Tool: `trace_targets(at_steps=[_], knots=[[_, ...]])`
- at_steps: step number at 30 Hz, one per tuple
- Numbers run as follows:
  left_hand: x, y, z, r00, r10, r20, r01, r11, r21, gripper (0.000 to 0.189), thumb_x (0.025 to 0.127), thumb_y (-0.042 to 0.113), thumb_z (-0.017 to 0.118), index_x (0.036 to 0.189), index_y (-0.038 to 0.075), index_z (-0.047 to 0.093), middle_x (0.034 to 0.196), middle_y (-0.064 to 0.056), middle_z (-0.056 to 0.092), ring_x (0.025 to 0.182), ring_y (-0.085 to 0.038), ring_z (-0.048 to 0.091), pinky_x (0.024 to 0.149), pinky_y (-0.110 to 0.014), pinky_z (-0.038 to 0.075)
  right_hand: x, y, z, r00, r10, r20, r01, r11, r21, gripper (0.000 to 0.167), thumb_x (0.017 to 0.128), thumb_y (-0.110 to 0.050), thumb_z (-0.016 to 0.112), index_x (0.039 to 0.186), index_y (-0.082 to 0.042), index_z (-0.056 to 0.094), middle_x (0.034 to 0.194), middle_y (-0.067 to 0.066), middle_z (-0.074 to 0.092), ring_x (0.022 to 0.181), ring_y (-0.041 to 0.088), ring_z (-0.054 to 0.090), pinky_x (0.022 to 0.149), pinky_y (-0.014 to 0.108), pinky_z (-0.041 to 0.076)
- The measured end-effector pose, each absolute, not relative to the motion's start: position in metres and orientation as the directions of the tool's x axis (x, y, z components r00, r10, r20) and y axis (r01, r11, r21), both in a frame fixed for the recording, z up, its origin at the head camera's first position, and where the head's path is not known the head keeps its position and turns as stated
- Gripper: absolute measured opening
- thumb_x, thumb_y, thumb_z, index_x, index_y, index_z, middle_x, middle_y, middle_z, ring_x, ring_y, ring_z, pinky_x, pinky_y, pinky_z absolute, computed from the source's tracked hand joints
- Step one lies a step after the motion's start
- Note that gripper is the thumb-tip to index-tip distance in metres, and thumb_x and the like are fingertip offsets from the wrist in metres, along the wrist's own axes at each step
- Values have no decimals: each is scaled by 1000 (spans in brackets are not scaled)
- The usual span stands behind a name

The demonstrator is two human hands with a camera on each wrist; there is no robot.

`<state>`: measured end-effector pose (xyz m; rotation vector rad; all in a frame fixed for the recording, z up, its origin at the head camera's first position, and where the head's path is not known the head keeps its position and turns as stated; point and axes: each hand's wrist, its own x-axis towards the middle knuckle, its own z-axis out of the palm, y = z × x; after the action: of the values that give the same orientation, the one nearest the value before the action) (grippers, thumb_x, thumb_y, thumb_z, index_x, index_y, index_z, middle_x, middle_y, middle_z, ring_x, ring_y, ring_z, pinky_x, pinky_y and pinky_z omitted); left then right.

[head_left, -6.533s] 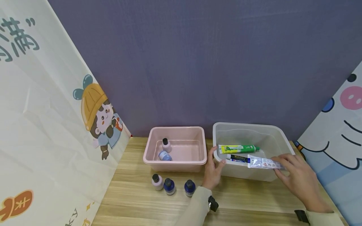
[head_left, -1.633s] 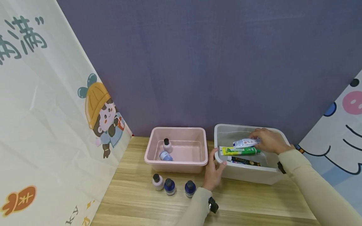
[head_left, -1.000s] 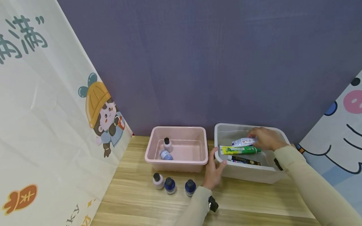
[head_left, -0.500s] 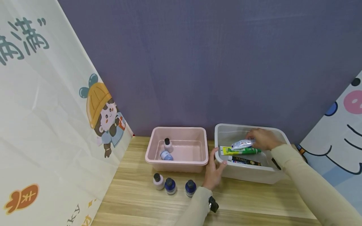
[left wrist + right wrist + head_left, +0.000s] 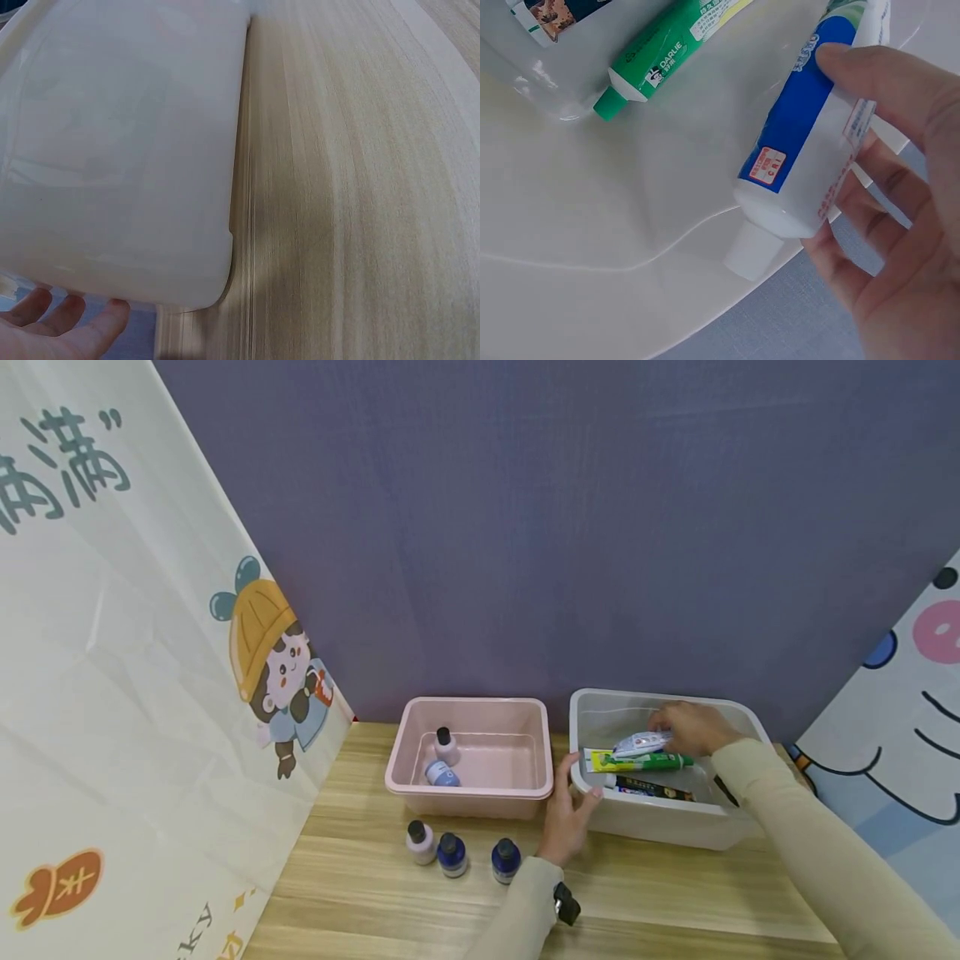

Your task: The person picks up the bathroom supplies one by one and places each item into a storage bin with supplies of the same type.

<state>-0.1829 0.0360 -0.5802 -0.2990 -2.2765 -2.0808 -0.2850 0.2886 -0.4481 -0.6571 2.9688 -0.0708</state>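
Observation:
My right hand [image 5: 693,728] is inside the white plastic bin [image 5: 660,828], pinching a white-and-blue toothpaste tube [image 5: 640,744] between thumb and fingers. In the right wrist view this tube [image 5: 802,112] points its white cap at the bin's wall. A green-and-yellow toothpaste tube [image 5: 637,762] lies just in front of it, and a black toothpaste tube [image 5: 652,788] lies nearer the front wall, partly over something blue. My left hand [image 5: 566,818] grips the bin's front left corner, thumb at the front rim. In the left wrist view its fingers [image 5: 97,330] touch the bin's end wall.
Left of the white bin stands a pink bin [image 5: 468,806] with a pale pink bottle [image 5: 446,749] and a light blue bottle [image 5: 441,773]. In front of it, a pale pink bottle [image 5: 421,845] and two dark blue bottles [image 5: 452,857] stand on the wooden table [image 5: 360,893].
Since the oldest frame, my right hand has carried the white-and-blue tube from over the front rim to behind the green tube. Lately it has shifted slightly left. My left hand stays put.

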Motion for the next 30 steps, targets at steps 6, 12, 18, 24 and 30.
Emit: trace_targets(at_steps=[6,12,18,24,30], knots=[[-182,36,-580,-980,113,164,173,76,982,62,98,38,62,150,52,31,153,6,49,135,-16,51,110,-45,43,-287,287,-450,-902,-422,-90,-418,907,-62,29,76,-12,87,103,-17,76,102,4,74,94,25,68,83,51,55],[-181,36,-579,-978,107,178,187,89,978,62,98,37,62,151,50,32,152,5,50,134,-16,52,108,-43,45,-289,283,-449,-897,-433,-89,-428,901,-67,27,75,-12,87,99,-18,77,98,3,74,91,24,67,80,50,55],[-182,36,-579,-978,105,179,188,91,978,63,98,37,63,151,49,32,153,3,50,134,-17,52,107,-43,45,-291,283,-453,-895,-440,-79,-436,898,-68,27,74,-11,87,99,-17,77,98,3,75,90,23,68,80,50,55],[-182,35,-577,-979,110,172,181,84,980,62,98,38,62,151,51,31,155,4,47,138,-21,50,109,-47,44,-291,286,-455,-890,-451,-67,-447,892,-59,28,73,-10,87,98,-16,76,96,3,75,87,24,67,78,50,55],[-181,35,-578,-979,110,171,181,84,980,63,98,39,62,151,51,31,155,3,47,138,-24,50,108,-49,44,-290,288,-456,-897,-435,-76,-431,900,-61,26,74,-9,85,97,-15,76,96,4,74,88,25,67,78,50,55]])
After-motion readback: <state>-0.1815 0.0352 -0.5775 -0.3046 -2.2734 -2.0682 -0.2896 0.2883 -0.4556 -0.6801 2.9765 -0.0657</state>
